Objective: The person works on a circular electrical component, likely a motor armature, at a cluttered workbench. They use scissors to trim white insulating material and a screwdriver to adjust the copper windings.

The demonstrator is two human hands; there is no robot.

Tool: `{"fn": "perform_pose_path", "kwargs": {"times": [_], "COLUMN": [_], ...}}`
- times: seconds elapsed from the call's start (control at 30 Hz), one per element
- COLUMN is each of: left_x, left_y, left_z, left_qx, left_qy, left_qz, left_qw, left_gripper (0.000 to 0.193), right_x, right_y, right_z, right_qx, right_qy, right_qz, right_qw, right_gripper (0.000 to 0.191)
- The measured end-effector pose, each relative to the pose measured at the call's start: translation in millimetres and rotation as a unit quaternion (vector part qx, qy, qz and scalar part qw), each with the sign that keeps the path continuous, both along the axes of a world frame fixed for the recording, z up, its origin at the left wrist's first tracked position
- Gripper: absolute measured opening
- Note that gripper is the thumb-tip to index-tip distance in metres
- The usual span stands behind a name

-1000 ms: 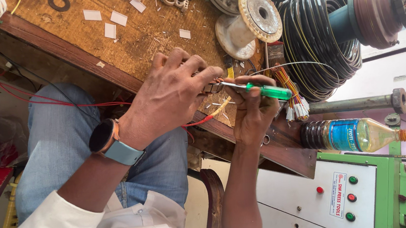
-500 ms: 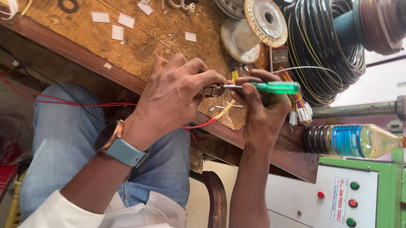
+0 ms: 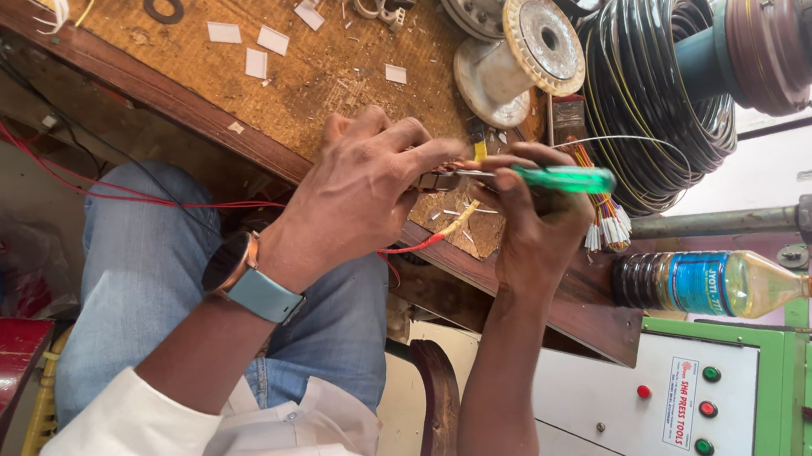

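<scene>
My left hand [image 3: 363, 197], with a watch [image 3: 246, 280] on its wrist, is closed over the edge of the wooden workbench [image 3: 210, 88]. Its fingertips pinch thin wires at the metal tip of a green-handled tool [image 3: 562, 179]. My right hand [image 3: 537, 229] grips that tool by the handle, and the two hands touch. A red and yellow wire [image 3: 437, 237] hangs from under my left palm. A bundle of coloured wires with white ends [image 3: 607, 222] sits just behind my right hand. What lies between the fingertips is hidden.
A large coil of black cable [image 3: 658, 91] on a spool, metal motor parts [image 3: 518, 45] and small white strips [image 3: 257, 53] lie on the bench. A plastic bottle [image 3: 724, 283] and a panel with coloured buttons [image 3: 687, 410] are at the right. Red wires [image 3: 38, 166] trail over my knee.
The hands stay together at the bench edge, with only small finger and tool shifts. The view has moved slightly.
</scene>
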State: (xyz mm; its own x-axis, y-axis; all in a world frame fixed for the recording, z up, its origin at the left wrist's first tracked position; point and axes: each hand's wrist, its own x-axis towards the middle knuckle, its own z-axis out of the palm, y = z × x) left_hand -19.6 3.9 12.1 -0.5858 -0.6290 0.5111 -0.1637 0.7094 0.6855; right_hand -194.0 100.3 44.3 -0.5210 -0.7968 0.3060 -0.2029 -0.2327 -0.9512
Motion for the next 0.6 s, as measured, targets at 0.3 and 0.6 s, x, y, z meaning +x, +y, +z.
{"fn": "perform_pose_path", "kwargs": {"times": [0.3, 0.6], "left_x": [-6, -9], "left_y": [-7, 0], "left_z": [-15, -8], "left_qx": [-0.015, -0.005], "left_qy": [0.095, 0.08], "left_qz": [-0.042, -0.003], "left_qw": [0.995, 0.997], "left_gripper": [0.046, 0.034], "right_x": [0, 1], "right_y": [15, 19], "right_z": [-21, -32], "right_qx": [-0.112, -0.115], "right_qy": [-0.073, -0.101], "right_qz": [-0.025, -0.033], "right_qw": [0.991, 0.988], "right_gripper": [0.032, 0.028]}}
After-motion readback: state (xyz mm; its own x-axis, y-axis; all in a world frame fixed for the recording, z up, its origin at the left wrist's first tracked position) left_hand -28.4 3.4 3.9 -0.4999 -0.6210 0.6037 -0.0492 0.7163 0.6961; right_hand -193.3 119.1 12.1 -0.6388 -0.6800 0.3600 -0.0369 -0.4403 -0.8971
